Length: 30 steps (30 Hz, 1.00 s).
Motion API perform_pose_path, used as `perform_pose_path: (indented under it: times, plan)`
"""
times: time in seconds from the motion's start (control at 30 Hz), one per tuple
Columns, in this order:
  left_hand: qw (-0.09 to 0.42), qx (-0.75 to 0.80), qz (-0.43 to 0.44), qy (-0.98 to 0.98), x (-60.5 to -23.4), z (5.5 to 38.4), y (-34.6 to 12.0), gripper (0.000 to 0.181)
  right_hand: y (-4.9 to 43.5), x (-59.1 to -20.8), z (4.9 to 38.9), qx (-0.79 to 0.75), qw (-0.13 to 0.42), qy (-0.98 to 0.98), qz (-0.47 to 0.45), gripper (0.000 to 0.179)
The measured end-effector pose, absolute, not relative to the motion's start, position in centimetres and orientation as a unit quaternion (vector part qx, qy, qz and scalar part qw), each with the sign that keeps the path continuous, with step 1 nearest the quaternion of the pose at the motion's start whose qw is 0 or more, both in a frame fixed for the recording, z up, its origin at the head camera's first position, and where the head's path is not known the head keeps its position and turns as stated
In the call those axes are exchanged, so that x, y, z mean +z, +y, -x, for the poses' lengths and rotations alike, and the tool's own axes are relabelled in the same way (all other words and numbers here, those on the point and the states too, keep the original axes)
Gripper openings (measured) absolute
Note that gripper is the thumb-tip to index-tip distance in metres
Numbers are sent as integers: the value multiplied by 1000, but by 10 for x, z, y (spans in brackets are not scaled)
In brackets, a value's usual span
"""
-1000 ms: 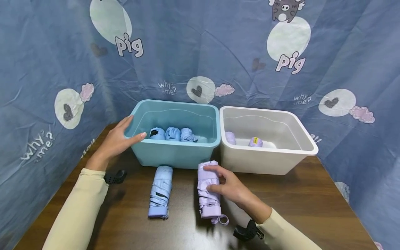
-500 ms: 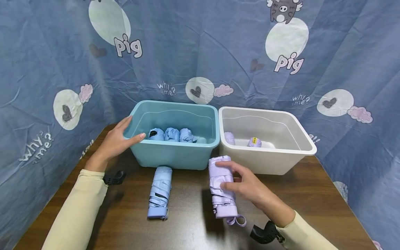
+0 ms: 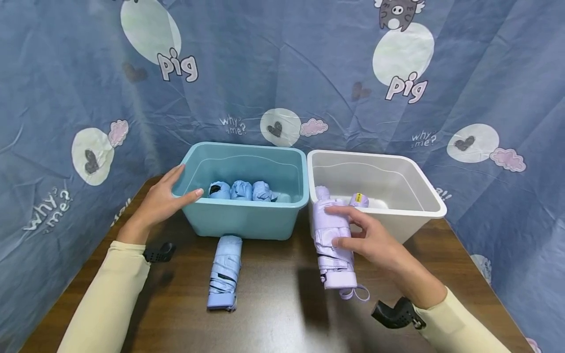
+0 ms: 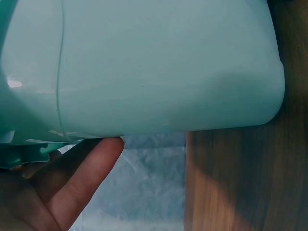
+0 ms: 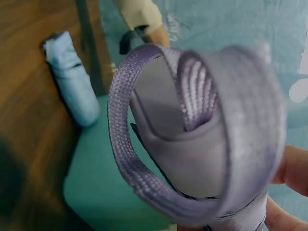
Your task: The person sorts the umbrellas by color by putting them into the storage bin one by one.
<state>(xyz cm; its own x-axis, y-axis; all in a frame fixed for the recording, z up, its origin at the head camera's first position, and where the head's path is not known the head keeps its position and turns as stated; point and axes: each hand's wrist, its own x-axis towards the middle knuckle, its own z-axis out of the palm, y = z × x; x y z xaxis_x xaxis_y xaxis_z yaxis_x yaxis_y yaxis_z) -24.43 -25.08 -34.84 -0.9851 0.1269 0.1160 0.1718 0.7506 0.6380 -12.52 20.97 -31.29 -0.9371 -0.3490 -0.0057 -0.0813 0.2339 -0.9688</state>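
Note:
A folded lilac umbrella (image 3: 334, 242) is pinched between the thumb and fingers of my right hand (image 3: 375, 240), raised off the table at the front left of the white bin (image 3: 379, 211). Its wrist loop (image 5: 122, 144) dangles and looms large in the right wrist view. My left hand (image 3: 161, 201) rests at the left corner of the teal bin (image 3: 240, 215), its fingers fairly straight and touching the side. A folded light-blue umbrella (image 3: 225, 272) lies on the table before the teal bin.
Several rolled blue umbrellas (image 3: 241, 190) sit in the teal bin. Two lilac ones, one with a yellow label (image 3: 359, 199), are in the white bin. The bins stand side by side on the wooden table (image 3: 265, 323), before a blue patterned curtain (image 3: 273, 59).
My right hand has lifted the lilac umbrella from the table and carried it right and forward, up to the white bin's front. The left hand stays at the teal bin.

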Motion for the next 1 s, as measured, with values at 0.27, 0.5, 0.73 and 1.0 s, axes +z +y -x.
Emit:
perform_pose_path:
  times: [0.27,0.5,0.73,1.0]
  plan:
    - [39,-347,83,-933,-348,244,-252,100,225,-294,139,-643,98,753,97,57]
    - [40,-348,78,-934,-350,244,-251,101,240,-287,157,-665,76,737,93,55]
    - [42,-352,77,-932,-350,244,-251,102,256,-282,180,-684,56,724,77,52]
    - [37,-347,78,-934,-350,244,-250,101,270,-281,204,-714,41,697,50,55]
